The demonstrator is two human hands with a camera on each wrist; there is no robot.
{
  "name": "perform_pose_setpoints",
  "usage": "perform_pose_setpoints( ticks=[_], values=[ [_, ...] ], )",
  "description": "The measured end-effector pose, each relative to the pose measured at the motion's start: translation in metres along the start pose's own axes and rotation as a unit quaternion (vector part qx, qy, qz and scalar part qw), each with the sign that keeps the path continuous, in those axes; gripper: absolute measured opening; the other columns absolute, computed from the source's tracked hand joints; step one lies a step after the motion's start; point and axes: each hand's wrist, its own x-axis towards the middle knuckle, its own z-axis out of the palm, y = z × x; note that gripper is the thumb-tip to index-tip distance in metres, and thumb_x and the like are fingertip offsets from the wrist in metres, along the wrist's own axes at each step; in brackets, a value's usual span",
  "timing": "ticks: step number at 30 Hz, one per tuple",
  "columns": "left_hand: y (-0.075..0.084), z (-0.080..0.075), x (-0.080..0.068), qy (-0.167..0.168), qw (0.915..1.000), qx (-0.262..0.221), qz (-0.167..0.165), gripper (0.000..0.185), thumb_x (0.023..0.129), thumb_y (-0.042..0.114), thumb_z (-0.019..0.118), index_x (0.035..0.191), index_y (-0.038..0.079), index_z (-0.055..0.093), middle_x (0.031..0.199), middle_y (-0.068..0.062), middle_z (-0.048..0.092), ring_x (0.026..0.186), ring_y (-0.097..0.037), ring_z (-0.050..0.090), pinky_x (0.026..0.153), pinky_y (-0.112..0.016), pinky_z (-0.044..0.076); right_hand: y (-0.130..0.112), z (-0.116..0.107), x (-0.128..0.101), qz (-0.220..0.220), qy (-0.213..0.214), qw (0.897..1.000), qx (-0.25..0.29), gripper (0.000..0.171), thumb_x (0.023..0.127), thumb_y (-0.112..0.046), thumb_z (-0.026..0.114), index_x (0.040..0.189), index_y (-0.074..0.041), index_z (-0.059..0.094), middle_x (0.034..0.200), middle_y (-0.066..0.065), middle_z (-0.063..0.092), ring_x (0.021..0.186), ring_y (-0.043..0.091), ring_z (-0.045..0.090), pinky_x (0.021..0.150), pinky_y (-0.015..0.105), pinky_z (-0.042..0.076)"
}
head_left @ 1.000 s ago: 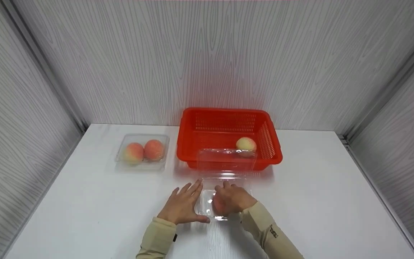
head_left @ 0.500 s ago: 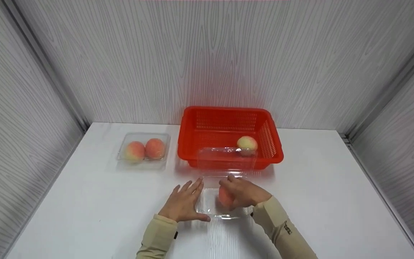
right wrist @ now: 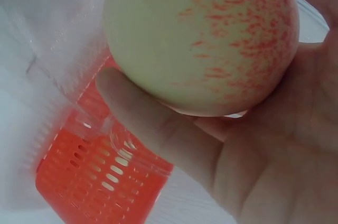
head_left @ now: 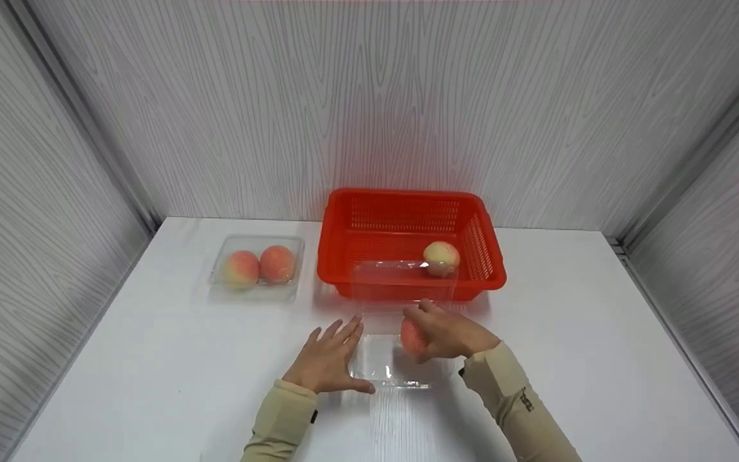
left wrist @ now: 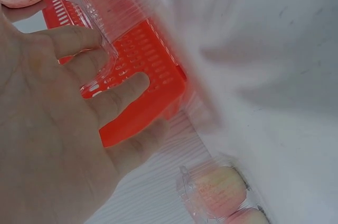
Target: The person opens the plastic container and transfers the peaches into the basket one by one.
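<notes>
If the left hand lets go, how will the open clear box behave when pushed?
The open clear box looks thin and empty, so probably light and flexible. On the smooth white table it would likely slide; the left hand rests against it.

Pink-speckled peach [head_left: 413, 337] above clear tray [head_left: 385, 367]

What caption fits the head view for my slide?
Right hand holds a peach above an open clear clamshell box, steadied by the left hand.

head — high, looking down | wrists — close, perhaps tilted upward | all share red basket [head_left: 411, 240]
</notes>
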Motion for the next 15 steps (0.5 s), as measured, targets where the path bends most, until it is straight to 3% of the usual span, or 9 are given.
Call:
perform_pose_setpoints(
  ticks=[6, 15],
  values=[
    [0.002, 0.0, 0.001, -0.004, 0.9999, -0.004, -0.01, 0.111, 0.075, 0.063, 0.079, 0.157, 0.002, 0.034, 0.165, -0.01, 0.027, 0.147, -0.039, 0.03, 0.115, -0.063, 0.026, 0.002, -0.006, -0.003, 0.009, 0.008, 1.0, 0.01, 0.073, 0.074, -0.011, 0.086, 0.138, -0.014, 0.052, 0.121, 0.007, 0.053, 0.1, 0.03, 0.061, 0.084, 0.049, 0.056],
    [0.001, -0.002, -0.001, -0.009, 0.9998, -0.001, -0.016, 0.111, 0.075, 0.062, 0.08, 0.156, 0.001, 0.034, 0.165, -0.011, 0.028, 0.147, -0.038, 0.031, 0.115, -0.063, 0.027, 0.006, -0.014, -0.006, 0.018, 0.012, 1.0, 0.005, 0.077, 0.072, -0.018, 0.089, 0.14, -0.015, 0.054, 0.127, 0.008, 0.056, 0.108, 0.032, 0.06, 0.087, 0.053, 0.055]
  ],
)
